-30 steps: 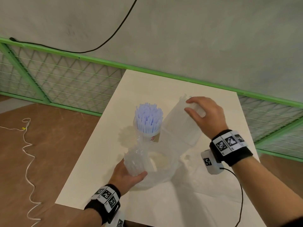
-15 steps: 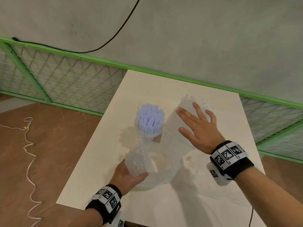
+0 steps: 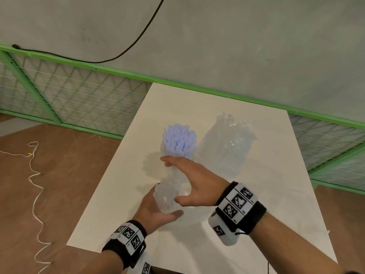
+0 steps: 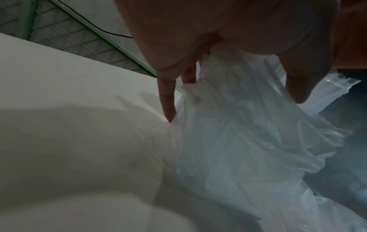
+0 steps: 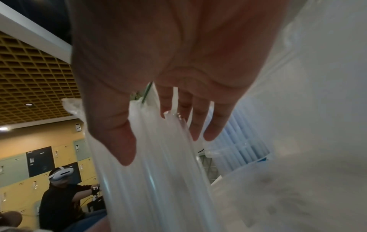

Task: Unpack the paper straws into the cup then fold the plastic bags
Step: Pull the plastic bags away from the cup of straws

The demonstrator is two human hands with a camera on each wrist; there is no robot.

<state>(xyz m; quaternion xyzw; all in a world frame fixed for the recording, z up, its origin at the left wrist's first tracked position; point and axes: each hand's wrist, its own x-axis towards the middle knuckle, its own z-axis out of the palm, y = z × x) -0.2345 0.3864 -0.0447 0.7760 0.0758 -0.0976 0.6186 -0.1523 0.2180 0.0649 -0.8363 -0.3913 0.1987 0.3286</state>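
Observation:
Pale blue paper straws (image 3: 178, 139) stand bunched in a cup at the table's middle; my right hand hides most of the cup. My left hand (image 3: 164, 206) grips a crumpled clear plastic bag (image 3: 166, 194) near the front edge, thumb on top and fingers beneath. The left wrist view shows that left hand (image 4: 234, 109) pinching the bag (image 4: 238, 149). My right hand (image 3: 170, 180) hovers over the same bag with fingers spread, thumb near my left thumb. In the right wrist view the right hand (image 5: 163, 149) is straight-fingered around the gathered bag (image 5: 158, 180). A second clear bag (image 3: 227, 147) lies flat at the back right.
The white table (image 3: 118, 204) ends close to my wrists and drops to a brown floor on the left. A green mesh fence (image 3: 79, 99) runs behind it. A white cord (image 3: 35, 184) trails on the floor. Another person (image 5: 59, 188) in a headset sits far off.
My right hand let go of the flat bag at the back right and swung left and nearer, over the crumpled bag. My left hand kept its grip in place.

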